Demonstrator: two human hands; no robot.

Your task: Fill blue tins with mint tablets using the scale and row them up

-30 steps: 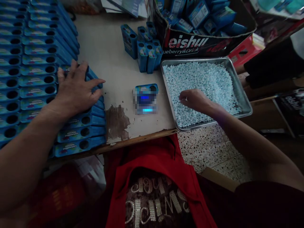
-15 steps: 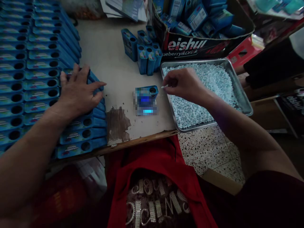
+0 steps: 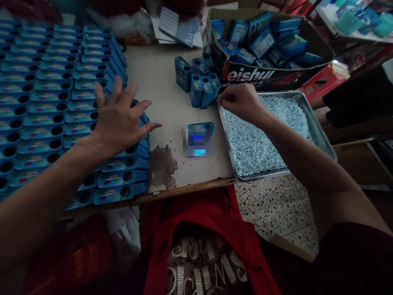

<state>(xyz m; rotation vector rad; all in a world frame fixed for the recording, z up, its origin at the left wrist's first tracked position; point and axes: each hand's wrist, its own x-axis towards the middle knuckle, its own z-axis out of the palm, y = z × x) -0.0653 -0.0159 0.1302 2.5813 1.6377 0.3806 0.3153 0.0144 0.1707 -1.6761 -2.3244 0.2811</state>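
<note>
My left hand (image 3: 118, 116) is open, its fingers spread over the right edge of the rows of blue mint containers (image 3: 55, 131). Each container stands upright with a dark round hole in its top. My right hand (image 3: 242, 102) is closed in a pinch above the left rim of a metal tray (image 3: 231, 157). Whatever lies between those fingertips is too small or hidden to make out. Pale blue pellets (image 3: 260, 143) fill most of the tray. Between my hands, a blue container (image 3: 209, 127) lies partly behind a pixelated patch.
Several blue containers (image 3: 201, 88) stand grouped near the back. Behind the tray, a printed carton (image 3: 248, 76) holds more of them. Papers (image 3: 178, 26) and a plastic bag (image 3: 135, 28) are at the rear. The table's worn front edge (image 3: 196, 186) runs before my red apron (image 3: 196, 209).
My left hand has lifted off the containers with fingers spread wider. My right hand stays pinched at the tray's left rim; the white pellet seen at its fingertips no longer shows. The view has shifted left.
</note>
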